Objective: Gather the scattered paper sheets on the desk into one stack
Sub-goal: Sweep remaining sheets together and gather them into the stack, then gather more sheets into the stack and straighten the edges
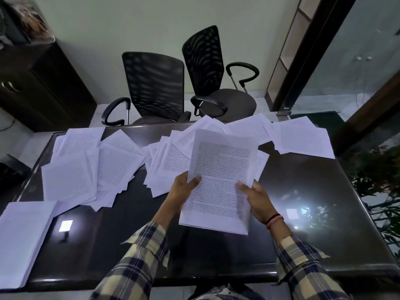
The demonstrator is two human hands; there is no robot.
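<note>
A bundle of printed sheets (220, 180) is held above the dark desk (303, 202) at the middle. My left hand (184, 189) grips its left edge with the thumb on top. My right hand (257, 198) holds its right edge, thumb on the page. Loose printed sheets lie scattered behind: a pile at the left (91, 167), a fan at the centre (168, 161), and more at the far right (303, 137). A thick neat stack (21, 241) lies at the desk's near left corner.
Two black mesh office chairs (155, 87) (207, 68) stand behind the desk. A dark cabinet (39, 83) is at the far left. A glass partition with a dark frame (324, 50) and plants (381, 180) are on the right.
</note>
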